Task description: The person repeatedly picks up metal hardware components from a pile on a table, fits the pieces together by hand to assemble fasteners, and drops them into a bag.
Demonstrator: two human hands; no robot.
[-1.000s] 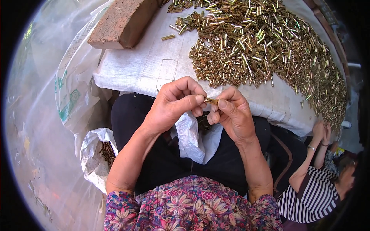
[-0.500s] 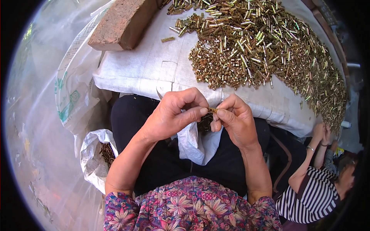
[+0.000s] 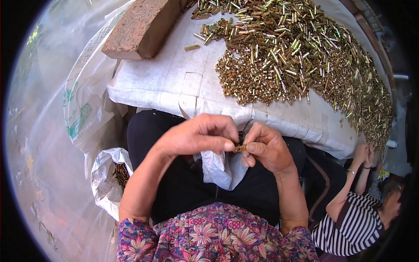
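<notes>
My right hand [image 3: 271,149] pinches a small brass-coloured metal tube [image 3: 240,148] between thumb and fingertips, above my lap. My left hand [image 3: 194,136] is beside it, its thumb tip at the tube's left end. The left fingers curl above that thumb with a gap showing, and motion blurs them, so their grip is unclear. Below both hands, a white bag [image 3: 222,172] lies open between my legs; its contents are mostly hidden behind my hands.
A big heap of brass-coloured tubes [image 3: 283,52] covers the white woven surface [image 3: 152,87] ahead. At back left rests a reddish brick [image 3: 137,32]. Another white bag [image 3: 102,183], holding dark pieces, stands left of my leg. To the right, a person in striped clothing [image 3: 351,225] reaches toward the heap.
Both hands have come down slightly toward my lap, with the tube still at the right fingertips. The left fingers have lifted apart from the left thumb.
</notes>
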